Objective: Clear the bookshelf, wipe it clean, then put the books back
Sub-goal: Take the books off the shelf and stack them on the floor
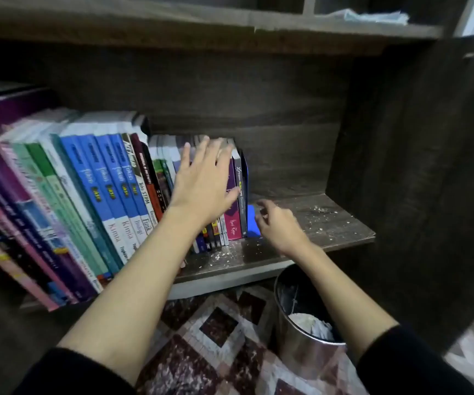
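Head view, looking down into one bay of a dark wood bookshelf.

Shelf: we see the right part of the board bare, strewn with white crumbs; more crumbs lie along the front edge below the short books. The back panel and the right side panel have the same dark grain.

Books: we count them still on the shelf, upright or leaning left, filling the bay from its left end to about the middle. Tall purple, green and blue spines stand at left and shorter ones at right. The row ends against a blue bookend.

Left grip: we note a bare hand, fingers straight and spread apart, laid flat against the spines of the short books. It clamps nothing.

Right grip: we note it low over the board, just right of the bookend, fingers loosely curled with their tips at the bookend's base. The tips are blurred, so we cannot tell whether they pinch it or merely touch it.

Both forearms are bare, with black sleeves pushed up.

Room: we see the upper shelf carrying a crumpled pale sheet at its right end. Below the bay, a shiny metal bin with white scraps inside stands on a rug patterned in dark red and white.
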